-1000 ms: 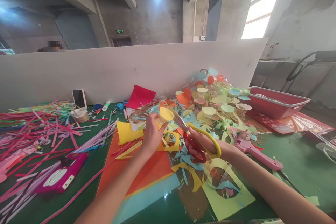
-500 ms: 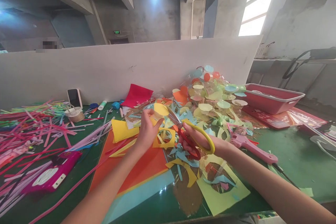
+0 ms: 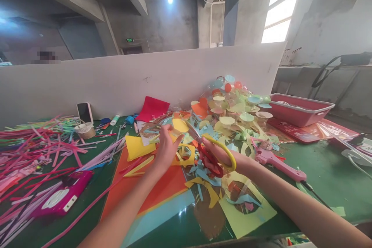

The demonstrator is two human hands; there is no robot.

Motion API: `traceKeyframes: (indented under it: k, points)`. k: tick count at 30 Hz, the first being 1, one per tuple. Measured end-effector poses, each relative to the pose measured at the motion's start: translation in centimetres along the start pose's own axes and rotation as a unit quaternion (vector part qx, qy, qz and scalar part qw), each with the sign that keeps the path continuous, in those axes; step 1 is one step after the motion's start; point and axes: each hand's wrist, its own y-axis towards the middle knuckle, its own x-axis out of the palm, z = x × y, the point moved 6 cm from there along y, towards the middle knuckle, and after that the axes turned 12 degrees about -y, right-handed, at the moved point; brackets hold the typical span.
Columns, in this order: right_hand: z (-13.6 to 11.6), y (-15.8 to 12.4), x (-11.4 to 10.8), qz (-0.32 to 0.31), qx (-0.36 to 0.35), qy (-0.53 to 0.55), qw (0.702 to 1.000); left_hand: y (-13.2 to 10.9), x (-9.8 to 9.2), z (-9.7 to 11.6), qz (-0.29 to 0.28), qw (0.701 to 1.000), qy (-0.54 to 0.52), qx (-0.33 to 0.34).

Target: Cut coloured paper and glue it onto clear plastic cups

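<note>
The left hand [image 3: 167,151] pinches a small yellow paper piece [image 3: 180,125] between narrowly closed fingers [image 3: 172,135], raising it above the bench [image 3: 325,174]. The right hand [image 3: 221,155] has its fingers [image 3: 212,149] curled through the yellow-and-red handles of a pair of scissors [image 3: 213,159], whose blades point toward 10 o'clock and meet the yellow paper piece at its lower right edge.

The main risk lies in how short the gap is between the blades and the left fingertips: a small piece leaves little margin, so a slip or a turn of the paper could bring the blades onto the skin. The thin paper could also fold between the blades if it is held loosely. Around the hands, loose scraps cover the orange sheet [image 3: 154,190] and a pale green cut-out sheet [image 3: 247,213], so a dropped piece could be lost among them. At 3 o'clock from the right hand, a pink-handled tool [image 3: 276,164] trails a black cord that a moving forearm could catch.

The left fingers and the paper hide the blade tips, so I cannot tell how far the blades stand open or how deep the cut runs. The pink tool's exact kind is hard to make out, and the scraps hide much of the bench beneath them.
</note>
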Motion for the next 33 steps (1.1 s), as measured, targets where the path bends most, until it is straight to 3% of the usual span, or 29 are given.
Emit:
traceKeyframes:
  k: [10, 17, 21, 25, 30, 33]
  points:
    - [-4.4, -3.1, 0.8, 0.047, -0.016, -0.038, 0.998, 0.1, 0.0, -0.8, 0.011, 0.999, -0.023, -0.028]
    - [-3.3, -2.6, 1.1, 0.067, 0.003, -0.032, 0.997, 0.0, 0.1, -0.7, 0.018, 0.999, -0.027, -0.042]
    - [-3.9, -2.8, 1.2, 0.082, -0.016, -0.086, 0.993, -0.1, 0.1, -0.8, 0.024, 0.998, -0.029, -0.045]
    - [-4.3, -3.1, 1.1, 0.066, -0.006, -0.054, 0.996, 0.0, 0.0, -1.1, 0.016, 0.998, -0.027, -0.048]
    - [-4.8, -3.6, 1.1, 0.019, 0.012, -0.001, 1.0, 0.2, 0.0, -0.3, 0.005, 1.0, -0.024, 0.0]
    - [-4.5, -3.1, 0.9, 0.029, -0.005, 0.02, 0.999, 0.1, 0.3, 0.7, -0.013, 0.999, -0.017, 0.03]
